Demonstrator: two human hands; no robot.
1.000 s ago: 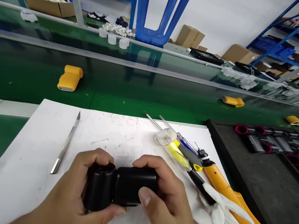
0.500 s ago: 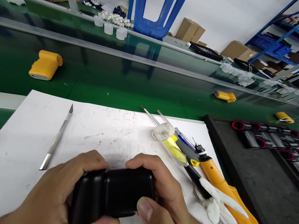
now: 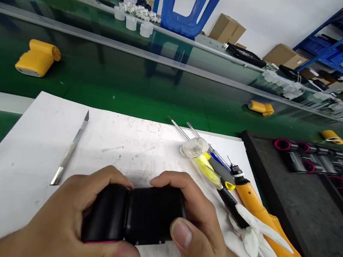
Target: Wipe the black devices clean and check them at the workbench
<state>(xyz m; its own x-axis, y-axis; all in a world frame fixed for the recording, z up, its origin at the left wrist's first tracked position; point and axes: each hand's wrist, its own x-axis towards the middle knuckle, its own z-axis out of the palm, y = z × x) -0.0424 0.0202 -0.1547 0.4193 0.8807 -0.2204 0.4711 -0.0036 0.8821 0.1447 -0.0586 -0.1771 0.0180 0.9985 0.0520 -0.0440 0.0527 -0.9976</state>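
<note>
A black plastic housing in two joined sections is held between my hands over the white sheet. My left hand wraps its left section, thumb along the near side, where a thin pink edge shows. With fingers on top and thumb against the near corner, my right hand grips its right end. A craft knife lies on the sheet to the left. Right of my hands lie an orange electric screwdriver, a hammer with a wrapped head, screwdrivers and a white glove.
A dark foam tray with several black, pink-ringed parts stands at the right. Behind the white sheet runs a green conveyor belt carrying several yellow housings. Small clear cups sit on the ledge beyond.
The black housing has tilted slightly in my hands, and a pink edge now shows underneath. The view has shifted a little; the yellow housing at left has moved further left on the belt.
</note>
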